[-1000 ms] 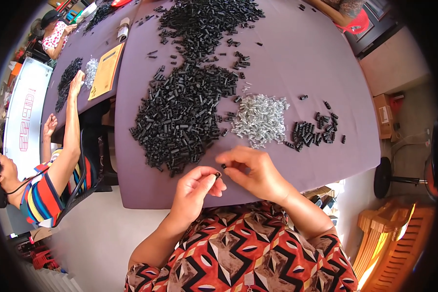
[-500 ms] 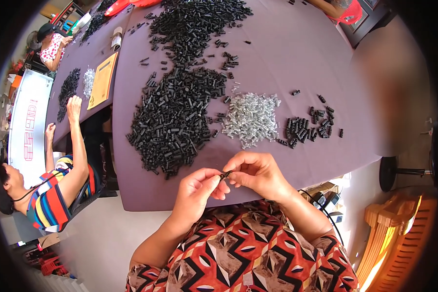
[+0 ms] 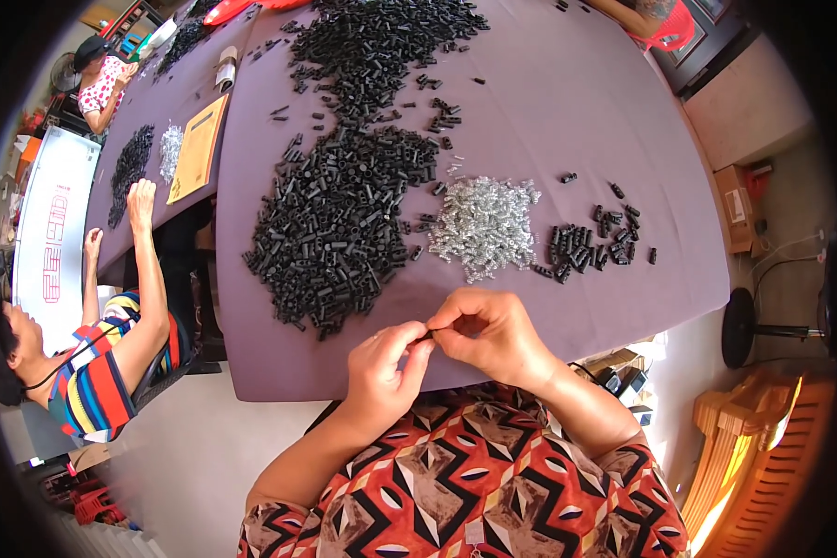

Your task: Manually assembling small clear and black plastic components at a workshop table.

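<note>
My left hand (image 3: pixel 381 374) and my right hand (image 3: pixel 489 337) meet fingertip to fingertip above the table's near edge. Between them they pinch a small black plastic piece (image 3: pixel 425 336), mostly covered by the fingers. Just beyond my left hand spreads a big heap of small black tubular parts (image 3: pixel 335 232). A pile of clear or silvery little coils, like springs (image 3: pixel 484 226), lies past my right hand. To the right of that sits a smaller group of black pieces (image 3: pixel 581 249), some lined up side by side.
The parts lie on a purple-brown covered table (image 3: pixel 614 307). At the left, a person in a striped top (image 3: pixel 112 372) sits by another table with black parts and an orange-yellow envelope (image 3: pixel 198 149). More people are at the far left and far right. Wooden furniture (image 3: pixel 753 456) stands right.
My fingertips have closed in around the black piece, so less of it shows. My right hand's fingers are drawn tighter together. A blurred shape at the right has gone from view.
</note>
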{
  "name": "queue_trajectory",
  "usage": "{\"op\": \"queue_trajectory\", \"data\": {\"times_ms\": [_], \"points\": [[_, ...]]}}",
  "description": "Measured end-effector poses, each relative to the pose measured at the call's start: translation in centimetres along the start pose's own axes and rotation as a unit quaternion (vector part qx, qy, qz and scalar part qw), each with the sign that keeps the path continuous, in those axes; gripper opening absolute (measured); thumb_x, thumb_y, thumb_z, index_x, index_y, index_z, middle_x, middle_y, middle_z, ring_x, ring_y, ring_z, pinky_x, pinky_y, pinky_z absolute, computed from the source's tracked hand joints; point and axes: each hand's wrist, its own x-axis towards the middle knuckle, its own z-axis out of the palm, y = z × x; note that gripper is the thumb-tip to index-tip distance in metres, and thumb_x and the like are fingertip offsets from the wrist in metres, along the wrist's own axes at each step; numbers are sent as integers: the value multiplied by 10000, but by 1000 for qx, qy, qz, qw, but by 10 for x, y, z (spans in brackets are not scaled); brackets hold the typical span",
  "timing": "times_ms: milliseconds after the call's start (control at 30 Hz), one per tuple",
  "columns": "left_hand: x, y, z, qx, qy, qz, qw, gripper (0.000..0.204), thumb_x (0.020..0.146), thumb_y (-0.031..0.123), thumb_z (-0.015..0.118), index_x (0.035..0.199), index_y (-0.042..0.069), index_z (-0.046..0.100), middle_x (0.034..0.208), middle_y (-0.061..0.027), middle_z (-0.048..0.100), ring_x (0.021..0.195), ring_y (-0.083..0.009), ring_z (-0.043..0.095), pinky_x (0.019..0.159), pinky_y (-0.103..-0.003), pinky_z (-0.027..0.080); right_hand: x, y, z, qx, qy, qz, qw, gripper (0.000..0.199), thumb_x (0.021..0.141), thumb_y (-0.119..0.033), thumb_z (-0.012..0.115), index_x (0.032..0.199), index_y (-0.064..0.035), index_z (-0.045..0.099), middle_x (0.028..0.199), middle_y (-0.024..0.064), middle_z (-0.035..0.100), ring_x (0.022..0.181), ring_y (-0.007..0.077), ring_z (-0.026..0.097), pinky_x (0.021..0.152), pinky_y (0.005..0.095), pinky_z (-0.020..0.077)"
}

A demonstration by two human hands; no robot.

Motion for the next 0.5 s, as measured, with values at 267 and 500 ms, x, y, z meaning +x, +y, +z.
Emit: {"op": "queue_trajectory", "data": {"times_ms": [267, 500], "points": [[5, -5, 0, -435, -43, -304, 846, 152, 1011, 72, 645, 1116, -36, 669, 969, -121, 747, 843, -160, 699, 776, -284, 566, -4, -5, -4, -82, 11, -64, 995, 411, 857, -54, 795, 1251, -27, 682, 1020, 58, 639, 854, 120, 646, 707, 272, 542], [3, -2, 7, -503, -52, -333, 796, 175, 1001, 83, 658, 1124, -41, 670, 1082, -129, 731, 951, -167, 699, 890, -321, 567, 0, 12, 2, -360, 70, -255, 895, 603, 708, -143, 852, 1276, -44, 675, 1136, 140, 656, 987, 301, 663, 816, 397, 571]]}}
